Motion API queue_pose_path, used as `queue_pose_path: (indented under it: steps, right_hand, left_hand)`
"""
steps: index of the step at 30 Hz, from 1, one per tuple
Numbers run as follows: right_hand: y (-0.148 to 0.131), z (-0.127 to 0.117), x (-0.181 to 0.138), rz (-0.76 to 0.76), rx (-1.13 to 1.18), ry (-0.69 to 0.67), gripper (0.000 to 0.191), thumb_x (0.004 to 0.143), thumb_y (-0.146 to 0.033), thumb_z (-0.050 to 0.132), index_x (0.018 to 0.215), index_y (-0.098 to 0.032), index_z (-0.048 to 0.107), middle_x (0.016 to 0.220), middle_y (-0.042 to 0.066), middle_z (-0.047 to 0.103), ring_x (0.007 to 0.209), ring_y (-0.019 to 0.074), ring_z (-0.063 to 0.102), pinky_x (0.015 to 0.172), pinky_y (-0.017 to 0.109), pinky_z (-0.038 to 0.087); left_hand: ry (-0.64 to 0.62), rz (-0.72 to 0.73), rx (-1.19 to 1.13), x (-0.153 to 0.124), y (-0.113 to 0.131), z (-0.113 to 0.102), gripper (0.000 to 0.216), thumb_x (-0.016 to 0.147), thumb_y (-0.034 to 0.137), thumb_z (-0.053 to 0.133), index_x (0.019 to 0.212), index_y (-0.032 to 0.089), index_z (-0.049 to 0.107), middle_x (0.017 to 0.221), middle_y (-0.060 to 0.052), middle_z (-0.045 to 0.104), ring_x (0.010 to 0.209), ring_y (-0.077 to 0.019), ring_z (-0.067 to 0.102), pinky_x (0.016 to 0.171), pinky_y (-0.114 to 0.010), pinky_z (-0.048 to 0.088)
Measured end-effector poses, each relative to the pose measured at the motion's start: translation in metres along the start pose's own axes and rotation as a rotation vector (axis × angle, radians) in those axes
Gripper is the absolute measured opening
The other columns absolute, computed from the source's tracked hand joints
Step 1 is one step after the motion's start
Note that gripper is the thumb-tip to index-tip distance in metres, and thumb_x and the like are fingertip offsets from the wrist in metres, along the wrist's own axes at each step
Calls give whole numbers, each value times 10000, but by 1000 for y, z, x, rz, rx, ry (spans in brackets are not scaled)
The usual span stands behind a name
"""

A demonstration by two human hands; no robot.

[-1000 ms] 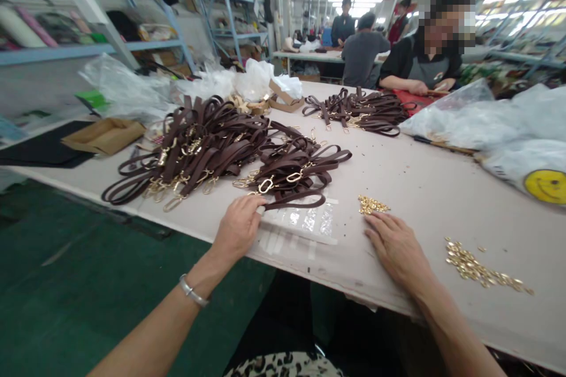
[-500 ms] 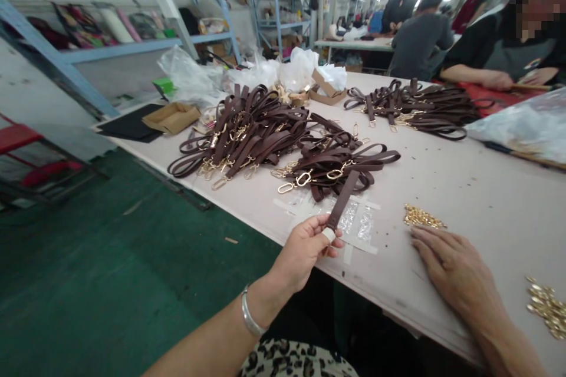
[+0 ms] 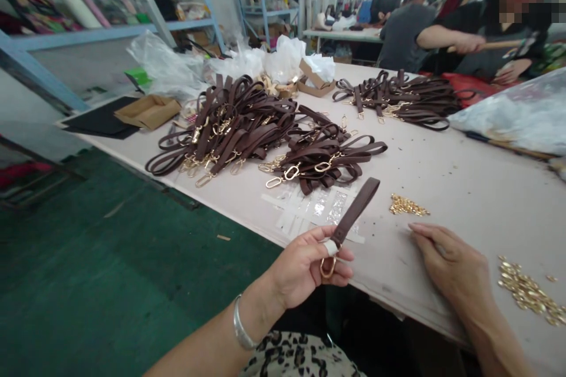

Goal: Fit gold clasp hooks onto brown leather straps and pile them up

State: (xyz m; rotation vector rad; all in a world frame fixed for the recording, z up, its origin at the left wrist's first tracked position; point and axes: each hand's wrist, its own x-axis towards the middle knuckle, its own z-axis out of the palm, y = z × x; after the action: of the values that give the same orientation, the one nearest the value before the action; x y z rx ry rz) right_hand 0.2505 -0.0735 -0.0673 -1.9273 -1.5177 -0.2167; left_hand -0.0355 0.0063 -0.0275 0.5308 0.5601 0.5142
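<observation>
My left hand [image 3: 305, 265] pinches a brown leather strap [image 3: 354, 212] near its gold clasp, just off the table's near edge, with the strap slanting up to the right. My right hand [image 3: 451, 265] lies flat, fingers stretched out, on the pale table [image 3: 442, 182]. A small heap of gold fittings [image 3: 407, 206] sits just beyond its fingertips. A patch of clear tape strips [image 3: 313, 212] is stuck on the table under the strap. A pile of brown straps with gold clasps [image 3: 322, 159] lies beyond that.
A bigger strap pile [image 3: 225, 129] lies to the left, another pile of straps [image 3: 398, 97] at the far side. More gold fittings [image 3: 526, 291] lie at right. Plastic bags [image 3: 513, 112], cardboard boxes [image 3: 148, 112] and shelving [image 3: 88, 29] surround. A person across [image 3: 499, 29] swings a hammer; others work behind.
My left hand has drawn one strap out of the pile toward me, and its gold clasp now shows in my fingers. The right hand stays flat. The person across has raised a hammer.
</observation>
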Motion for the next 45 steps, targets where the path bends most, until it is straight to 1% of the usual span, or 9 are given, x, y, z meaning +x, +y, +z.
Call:
queue_pose_path:
  steps: [6, 11, 16, 18, 23, 29, 32, 40, 45]
  right_hand:
    - [-21, -11, -16, 414, 347, -72, 462, 767, -583, 685, 1062, -230, 725, 928, 43, 767, 843, 235, 719, 806, 349, 574]
    - [-45, -14, -27, 551, 394, -118, 401, 677, -597, 742, 827, -226, 772, 836, 47, 766, 741, 218, 704, 695, 289, 584]
    - [-62, -13, -42, 655, 668, -148, 346, 689, -499, 804, 884, -215, 775, 791, 50, 760, 733, 206, 720, 670, 262, 607]
    - [-70, -10, -51, 682, 803, -120, 317, 688, -452, 832, 877, -208, 759, 768, 48, 751, 714, 200, 720, 655, 263, 613]
    - [-91, -3, -64, 706, 1011, -136, 230, 720, -343, 844, 891, -225, 745, 823, 32, 757, 723, 179, 723, 709, 271, 620]
    - [-107, 2, -64, 623, 1120, -248, 173, 775, -320, 807, 899, -213, 751, 856, 41, 753, 746, 174, 710, 744, 295, 604]
    - [-107, 6, -66, 635, 1180, -253, 162, 779, -311, 807, 899, -217, 754, 830, 28, 746, 737, 157, 693, 744, 276, 587]
    - [-111, 5, -64, 678, 1143, -314, 179, 763, -369, 823, 848, -223, 762, 792, 4, 729, 736, 126, 649, 742, 225, 528]
    - [-115, 4, -64, 643, 1205, -320, 147, 789, -358, 799, 843, -232, 748, 852, 1, 727, 819, 133, 644, 803, 228, 513]
  left_hand:
    - [-93, 12, 8, -2, -6, 4, 301, 775, 167, 700, 1073, 131, 686, 871, -38, 686, 628, -142, 701, 671, -324, 598]
    - [-38, 12, 1, -2, -11, 11, 518, 760, 173, 730, 1274, 184, 666, 905, -61, 707, 621, -97, 658, 608, -218, 498]
    - [68, -22, 28, -1, -16, 15, 421, 779, 180, 739, 1195, 133, 698, 767, -40, 677, 541, -55, 568, 536, -168, 384]
    - [75, -59, -54, 0, -18, 14, 355, 791, 171, 720, 1144, 140, 700, 706, -8, 626, 482, -41, 504, 490, -159, 334]
    - [-89, -219, -312, -3, -22, 13, 260, 888, 223, 604, 1132, 159, 666, 602, 57, 436, 398, -22, 317, 425, -151, 178]
    - [-77, -185, -104, -13, -32, 24, 202, 792, 226, 700, 956, 147, 614, 636, 81, 407, 395, 7, 194, 411, -156, 99]
    - [-33, -132, -15, -16, -37, 27, 229, 839, 344, 676, 834, 147, 560, 630, 85, 383, 390, 7, 183, 402, -163, 101]
    - [31, -115, 25, -17, -37, 32, 371, 946, 383, 414, 1105, 132, 636, 625, 77, 339, 406, -19, 177, 426, -188, 98]
    - [72, -97, 92, -17, -37, 35, 380, 945, 375, 399, 1104, 131, 642, 617, 71, 338, 420, -28, 180, 437, -194, 93]
